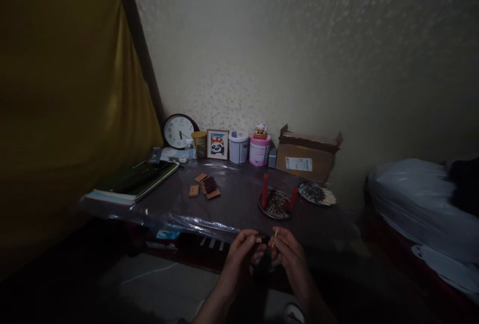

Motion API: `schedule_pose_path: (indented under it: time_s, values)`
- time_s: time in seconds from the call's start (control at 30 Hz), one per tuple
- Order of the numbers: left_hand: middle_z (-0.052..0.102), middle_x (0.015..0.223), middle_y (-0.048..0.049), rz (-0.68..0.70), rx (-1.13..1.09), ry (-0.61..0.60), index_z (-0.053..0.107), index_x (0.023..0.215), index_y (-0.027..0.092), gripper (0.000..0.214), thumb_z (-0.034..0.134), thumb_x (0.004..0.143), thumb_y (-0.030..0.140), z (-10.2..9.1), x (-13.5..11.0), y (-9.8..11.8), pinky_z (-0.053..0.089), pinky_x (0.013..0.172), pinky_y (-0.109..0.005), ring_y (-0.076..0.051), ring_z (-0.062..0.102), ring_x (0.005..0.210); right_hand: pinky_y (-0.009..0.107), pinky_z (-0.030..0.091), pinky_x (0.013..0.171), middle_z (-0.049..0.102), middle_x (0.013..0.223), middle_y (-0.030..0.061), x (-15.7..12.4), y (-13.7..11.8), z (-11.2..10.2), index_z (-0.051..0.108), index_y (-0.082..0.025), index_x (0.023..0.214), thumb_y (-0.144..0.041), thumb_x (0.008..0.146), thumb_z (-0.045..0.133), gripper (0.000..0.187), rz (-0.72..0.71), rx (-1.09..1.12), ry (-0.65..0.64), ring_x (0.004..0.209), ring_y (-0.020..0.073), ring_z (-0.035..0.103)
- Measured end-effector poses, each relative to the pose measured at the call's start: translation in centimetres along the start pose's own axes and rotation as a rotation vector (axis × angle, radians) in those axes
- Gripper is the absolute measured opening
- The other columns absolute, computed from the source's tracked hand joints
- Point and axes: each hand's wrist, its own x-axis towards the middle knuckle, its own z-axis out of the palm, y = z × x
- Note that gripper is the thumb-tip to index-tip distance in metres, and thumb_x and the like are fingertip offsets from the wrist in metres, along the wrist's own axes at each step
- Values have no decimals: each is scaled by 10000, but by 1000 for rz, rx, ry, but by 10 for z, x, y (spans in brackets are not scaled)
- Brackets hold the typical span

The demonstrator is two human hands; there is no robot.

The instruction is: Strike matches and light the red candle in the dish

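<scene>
My left hand (244, 248) is closed around a small matchbox (261, 239), with its pale end showing between the fingertips. Between the fingertips of my right hand (289, 249) is a thin pale matchstick (276, 234), close to the box's right end. Both hands are in front of the table's near edge. Beyond them, a round plate (275, 216) with dark bits on it bears an upright red candle (265, 189) and a shorter, tilted red candle (293, 199). A second plate (305, 184) behind it, to the right, holds dark pieces and several pale matchsticks (329, 196).
Small orange-brown boxes (193, 191) lie on the plastic-covered table (232, 204), left of the plates. Along the wall stand a clock (179, 131), a framed panda picture (217, 144), two tubs (238, 147) and a cardboard box (309, 157). Books (134, 184) lie at the left.
</scene>
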Motion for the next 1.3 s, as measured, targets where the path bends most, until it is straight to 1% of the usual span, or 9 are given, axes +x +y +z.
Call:
schedule_pose_path:
  time_s: [0.13,0.3,0.5,0.7,0.8,0.87,1.03,1.2,1.3]
  values:
    - [677,723,-24,-20,7,7,599,847,186,212,676,704,322,-1,1,-1,444,658,-243,-160,646,729,228,411,543,608,658,-12,0,-1,0,575,-187,914,-363,688,690,309,6,-18,27,556,114,520]
    - [675,721,-22,-1,-8,9,607,813,176,218,706,673,310,2,-1,0,441,663,-244,-159,640,729,242,428,560,603,643,-18,-2,-6,3,590,-195,870,-381,660,709,305,17,4,60,566,128,539]
    - [678,740,-34,11,-43,-66,614,823,169,204,700,684,291,-1,2,-3,430,648,-248,-142,619,668,239,432,556,611,652,-13,-1,-4,2,592,-196,871,-367,650,722,308,35,1,75,573,129,545]
    - [680,750,-34,12,-15,-100,611,837,172,186,685,701,276,-4,3,-7,393,572,-227,-126,597,620,245,442,559,612,659,-12,-1,-4,2,593,-193,878,-351,656,720,300,39,10,70,567,127,551]
    - [680,749,-39,4,2,-116,610,853,175,207,690,695,283,-4,2,-9,398,587,-244,-143,603,635,244,441,556,611,652,-15,-1,-6,3,596,-194,872,-338,641,732,305,45,14,75,566,129,552]
    - [679,749,-40,1,6,-113,615,848,173,229,706,675,293,-3,1,-9,408,614,-259,-157,610,655,242,438,551,610,639,-18,-1,-7,4,599,-196,860,-345,630,736,307,43,15,74,561,129,549]
    - [666,725,-26,-7,26,-90,626,853,183,270,723,646,326,-2,-1,-7,398,574,-253,-144,590,603,245,430,541,603,619,-24,-1,-7,3,599,-198,843,-352,616,739,308,49,6,80,538,127,536]
    - [667,717,-32,-27,96,-44,642,851,180,368,759,575,393,-2,0,-5,411,582,-266,-152,587,587,252,433,552,612,619,-24,-1,-9,4,602,-204,838,-358,596,748,322,41,8,87,547,135,544]
    - [664,724,-33,-17,101,-65,642,859,172,367,758,579,380,-3,0,-6,415,585,-266,-157,590,604,251,432,538,612,615,-18,-1,-10,4,601,-195,835,-358,592,750,329,27,7,96,538,134,543]
